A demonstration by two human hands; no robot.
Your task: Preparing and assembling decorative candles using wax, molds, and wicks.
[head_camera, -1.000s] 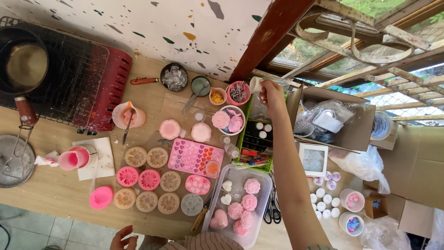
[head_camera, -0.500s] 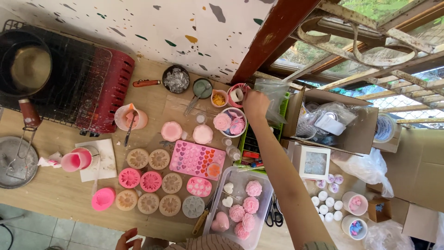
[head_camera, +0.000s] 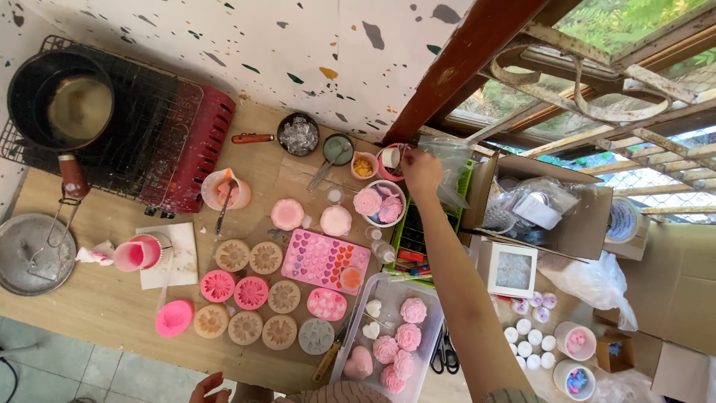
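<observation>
My right hand point(head_camera: 421, 172) reaches far across the wooden table point(head_camera: 97, 306) to a pink cup of wicks point(head_camera: 393, 170) by the wall. Its fingertips close on a small white cup point(head_camera: 389, 157) that sits in the top of that pink cup. A crumpled clear plastic bag point(head_camera: 451, 168) lies just right of the hand. Below the hand stands a white bowl of pink flower shapes point(head_camera: 380, 203). My left hand point(head_camera: 207, 388) hovers at the table's near edge with its fingers spread, holding nothing.
Round flower moulds point(head_camera: 250, 292), a pink heart mould tray point(head_camera: 324, 261) and a clear tub of pink roses point(head_camera: 395, 336) fill the middle. A red stove with a black pot point(head_camera: 63, 101) stands at the left. An open cardboard box point(head_camera: 552, 201) and a green crate point(head_camera: 410, 239) sit to the right.
My right hand has carried the small white cup from above the green crate leftward and down into the pink cup of wicks. The view has shifted slightly right.
</observation>
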